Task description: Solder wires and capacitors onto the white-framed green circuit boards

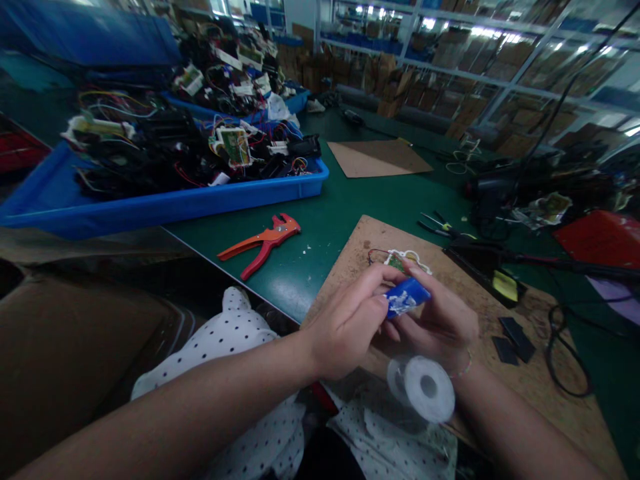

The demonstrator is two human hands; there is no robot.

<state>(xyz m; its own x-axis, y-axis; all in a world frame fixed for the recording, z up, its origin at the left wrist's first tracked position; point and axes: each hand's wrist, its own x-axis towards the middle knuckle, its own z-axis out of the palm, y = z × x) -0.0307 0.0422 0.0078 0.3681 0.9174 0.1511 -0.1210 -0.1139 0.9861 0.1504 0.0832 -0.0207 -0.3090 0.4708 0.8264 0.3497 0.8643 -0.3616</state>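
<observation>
Blue block (407, 298), one, white patches on its upward face: lifted just above the counter (295, 283), between both grips. Left grip (345, 327): clasping the block's left end, thumb on top. Right grip (445, 320): closed about the right end, lower fingers partly hidden from where I stand. Step in hand, by my reckoning: two-handed handling of the block, marked face up. Next move would call for one end held firmly before the other is let go.

Spool (429, 390), pale, one: on the person's side, below the right grip, blurred. Circuit board (396, 263), small, white-edged, thin wires: just beyond the right fingertips. Brown work board (363, 250): beneath and around both grips. Black flat pieces (517, 340), a few: right of the right grip. Stand with yellow sponge (505, 285): right of the grips, slightly beyond. Pliers (443, 227): farther past the right grip. Wire stripper (275, 237), orange and red: beyond the left grip, leftward. Blue tray (240, 200), heaped with wired parts: farther left. Shelves (510, 87): farthest, past both grips.
</observation>
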